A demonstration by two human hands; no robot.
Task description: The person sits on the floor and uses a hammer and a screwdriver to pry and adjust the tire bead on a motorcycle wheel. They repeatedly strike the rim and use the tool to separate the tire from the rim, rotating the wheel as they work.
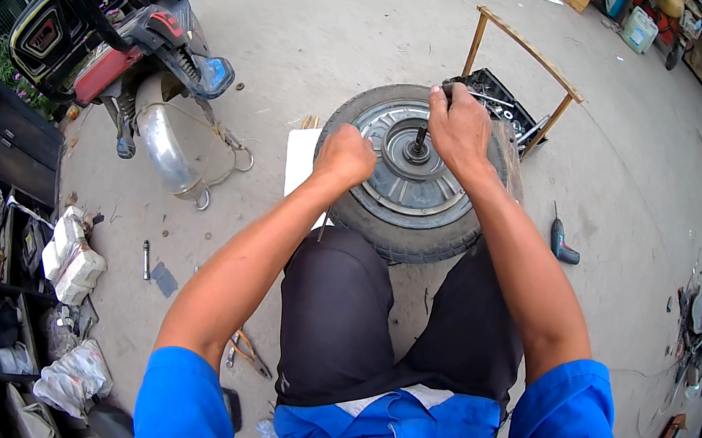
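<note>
A wheel with a black tyre (385, 236) and a metal hub (384, 187) lies flat just beyond my knees, a short dark axle (418, 145) standing at its centre. My left hand (346, 153) is curled over the left side of the wheel; what its fingers hold, if anything, is hidden. My right hand (458, 125) is over the upper right of the wheel, fingers closed on a small dark object (448, 89) that I cannot make out. A white board (299, 159) shows left of the tyre.
A black tool box (528, 133) and wooden frame (523, 48) stand behind the wheel. A drill (562, 245) lies right. A scooter (103, 38), metal cylinder (157, 145) and black shelves (14, 153) are left. Pliers (254, 356) and a socket tool (146, 259) lie on the floor.
</note>
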